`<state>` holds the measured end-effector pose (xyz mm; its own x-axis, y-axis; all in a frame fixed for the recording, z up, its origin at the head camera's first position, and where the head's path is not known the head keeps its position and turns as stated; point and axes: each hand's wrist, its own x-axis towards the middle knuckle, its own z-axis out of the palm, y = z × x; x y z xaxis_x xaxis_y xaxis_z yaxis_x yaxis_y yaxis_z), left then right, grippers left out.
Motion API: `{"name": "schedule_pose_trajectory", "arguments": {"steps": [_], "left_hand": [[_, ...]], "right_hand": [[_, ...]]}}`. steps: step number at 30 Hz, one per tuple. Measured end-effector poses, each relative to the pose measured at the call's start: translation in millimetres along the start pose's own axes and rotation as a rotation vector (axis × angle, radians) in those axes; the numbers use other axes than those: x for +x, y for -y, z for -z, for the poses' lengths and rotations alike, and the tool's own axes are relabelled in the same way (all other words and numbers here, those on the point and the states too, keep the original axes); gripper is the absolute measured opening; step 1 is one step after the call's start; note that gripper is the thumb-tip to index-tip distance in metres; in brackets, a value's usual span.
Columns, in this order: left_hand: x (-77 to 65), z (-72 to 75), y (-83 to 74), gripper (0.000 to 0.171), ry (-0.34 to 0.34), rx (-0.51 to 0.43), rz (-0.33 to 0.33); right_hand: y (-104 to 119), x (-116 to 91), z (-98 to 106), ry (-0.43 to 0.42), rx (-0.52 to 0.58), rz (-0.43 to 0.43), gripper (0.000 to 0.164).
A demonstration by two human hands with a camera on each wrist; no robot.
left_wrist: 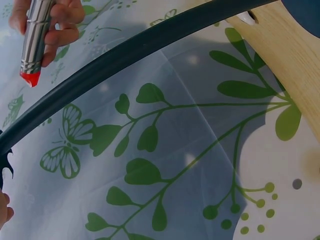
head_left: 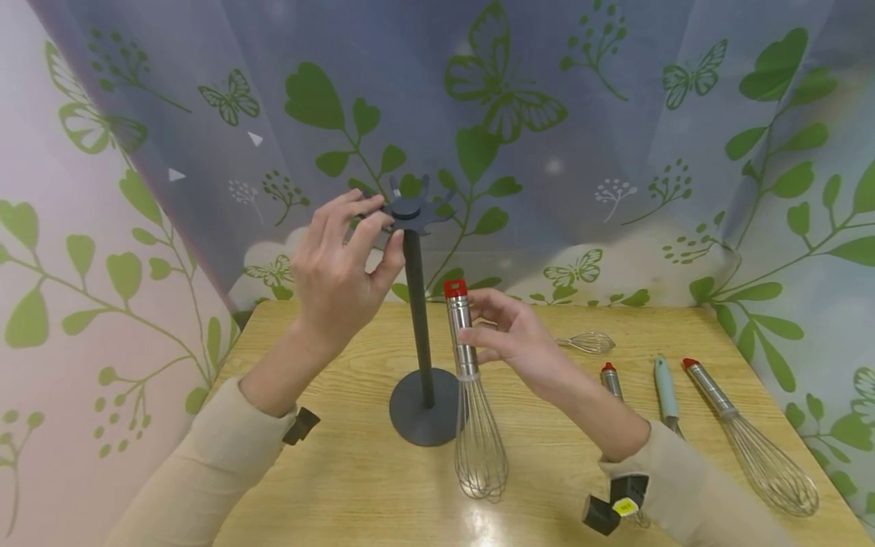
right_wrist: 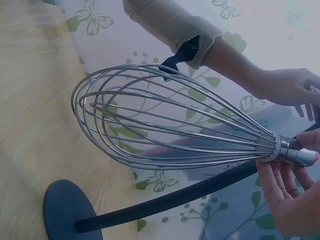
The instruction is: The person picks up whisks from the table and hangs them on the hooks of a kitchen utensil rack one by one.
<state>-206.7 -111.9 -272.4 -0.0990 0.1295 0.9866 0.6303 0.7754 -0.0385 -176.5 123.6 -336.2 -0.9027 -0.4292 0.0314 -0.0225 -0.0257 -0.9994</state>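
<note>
A dark utensil stand (head_left: 418, 319) rises from a round base on the table, with a ring of hooks (head_left: 407, 210) at its top. My left hand (head_left: 342, 262) holds the hook ring's left edge between fingers and thumb. Beside the pole, on its right, my right hand (head_left: 522, 342) grips a balloon whisk (head_left: 462, 334) by its steel handle. The whisk hangs nearly upright, red cap (head_left: 454, 288) up and wires down, and overlaps the stand's base in the head view. Its wire loops and metal collar (right_wrist: 280, 149) show large in the right wrist view.
Several utensils lie on the table's right: a small whisk (head_left: 593, 343), a red-capped handle (head_left: 611, 380) partly behind my right forearm, a pale blue handle (head_left: 665, 387) and a large red-capped whisk (head_left: 711, 389). A leaf-and-butterfly printed curtain (head_left: 615, 152) stands behind the wooden table (head_left: 328, 471).
</note>
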Motion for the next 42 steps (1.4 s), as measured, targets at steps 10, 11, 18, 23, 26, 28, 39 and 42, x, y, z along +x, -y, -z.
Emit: {"name": "schedule_pose_trajectory", "arguments": {"steps": [10, 11, 18, 23, 26, 28, 39, 42], "left_hand": [[-0.3, 0.9, -0.3, 0.023, 0.009, 0.003, 0.002], [-0.4, 0.9, -0.3, 0.023, 0.009, 0.004, 0.002], [-0.9, 0.3, -0.3, 0.025, 0.008, 0.012, -0.01], [-0.8, 0.3, -0.8, 0.028, 0.011, 0.015, -0.018], [-0.5, 0.2, -1.0, 0.029, 0.008, 0.017, -0.019], [-0.2, 0.1, -1.1, 0.03, 0.007, 0.016, -0.019], [-0.5, 1.3, -1.9, 0.031, 0.008, 0.016, -0.016], [-0.5, 1.9, -2.1, 0.029, 0.008, 0.016, -0.016]], "right_hand": [[12.2, -3.4, -9.0, -0.008, 0.051, 0.048, 0.045], [13.2, -3.7, -9.9, -0.007, 0.058, 0.052, 0.044], [18.4, -5.5, -14.7, 0.025, 0.124, 0.094, 0.039], [22.2, -5.3, -18.3, 0.042, 0.146, 0.102, 0.04], [24.3, -4.0, -19.4, 0.057, 0.16, 0.115, 0.04], [25.8, -3.2, -19.5, 0.067, 0.169, 0.128, 0.041], [34.7, -0.3, -18.9, 0.115, 0.204, 0.178, 0.043], [37.2, 0.3, -18.7, 0.116, 0.206, 0.191, 0.043]]}}
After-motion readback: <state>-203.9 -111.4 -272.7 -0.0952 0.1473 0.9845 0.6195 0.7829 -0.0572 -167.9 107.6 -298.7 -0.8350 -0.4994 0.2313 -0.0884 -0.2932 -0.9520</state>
